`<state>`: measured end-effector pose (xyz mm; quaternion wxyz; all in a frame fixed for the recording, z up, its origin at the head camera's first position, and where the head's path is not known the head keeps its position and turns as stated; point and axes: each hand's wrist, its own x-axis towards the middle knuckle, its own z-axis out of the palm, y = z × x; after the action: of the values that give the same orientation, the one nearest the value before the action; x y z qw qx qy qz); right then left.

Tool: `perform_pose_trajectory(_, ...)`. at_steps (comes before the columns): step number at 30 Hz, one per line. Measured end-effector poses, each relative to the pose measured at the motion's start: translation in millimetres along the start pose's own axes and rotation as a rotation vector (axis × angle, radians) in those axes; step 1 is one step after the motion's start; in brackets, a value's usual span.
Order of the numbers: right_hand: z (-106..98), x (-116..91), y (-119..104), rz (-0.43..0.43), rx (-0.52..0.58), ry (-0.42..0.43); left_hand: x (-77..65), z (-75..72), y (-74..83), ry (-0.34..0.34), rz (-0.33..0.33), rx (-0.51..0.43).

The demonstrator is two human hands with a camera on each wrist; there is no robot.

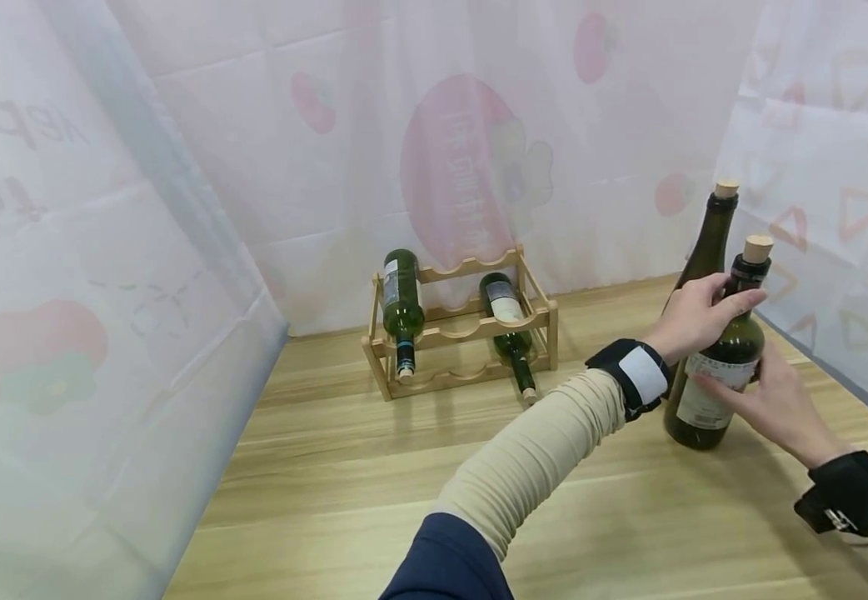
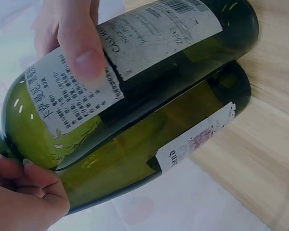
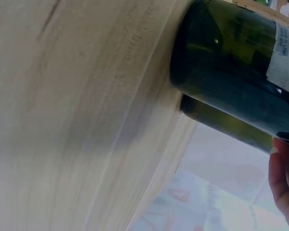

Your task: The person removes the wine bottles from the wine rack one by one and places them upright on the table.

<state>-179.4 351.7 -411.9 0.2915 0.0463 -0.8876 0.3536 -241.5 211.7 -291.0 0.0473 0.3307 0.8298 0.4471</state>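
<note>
At the right of the head view, both hands are on a corked green wine bottle with a white label, tilted slightly. My left hand grips it at the neck and shoulder, thumb across the neck. My right hand holds the body from the right, its thumb pressed on the label, as the left wrist view also shows. Close behind stands a second corked wine bottle, partly hidden by the front bottle and my left hand. In the right wrist view the held bottle's base is close over the tabletop.
A wooden wine rack stands near the back curtain. One bottle lies on its upper tier at left, another bottle lower at right; both necks point forward. Printed white curtains enclose the wooden table.
</note>
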Motion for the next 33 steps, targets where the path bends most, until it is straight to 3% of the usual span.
perform_pose_trajectory(4,-7.7,-0.1,-3.5,0.045,-0.092,-0.080,-2.8,1.1,-2.7,-0.018,0.001,0.065)
perform_pose_trajectory(11,-24.5,-1.9,-16.6,0.149,-0.322,-0.376,-8.0,0.2,-6.8,-0.037,0.020,0.192)
perform_pose_trajectory(15,-25.7,-12.1,-25.1,0.191,-0.402,-0.496,-18.2,0.3,-14.8,-0.021,0.025,0.203)
perform_pose_trajectory(18,-25.7,-19.1,-33.2,0.211,-0.379,-0.580,-31.1,-1.3,-27.6,-0.004,0.058,0.180)
perform_pose_trajectory(22,-20.0,-25.4,-41.5,0.150,-0.284,-0.658,-53.4,-9.5,-52.3,0.022,0.100,0.240)
perform_pose_trajectory(26,-11.5,-27.4,-48.9,0.054,-0.155,-0.706,-78.0,-21.0,-73.8,0.026,0.065,0.346)
perform_pose_trajectory(30,2.2,-25.6,-54.4,-0.071,-0.118,-0.671,-102.1,-34.9,-91.2,-0.012,0.001,0.431)
perform_pose_trajectory(33,15.8,-23.9,-58.1,-0.159,-0.142,-0.586,-117.8,-45.9,-102.6,0.006,-0.025,0.530)
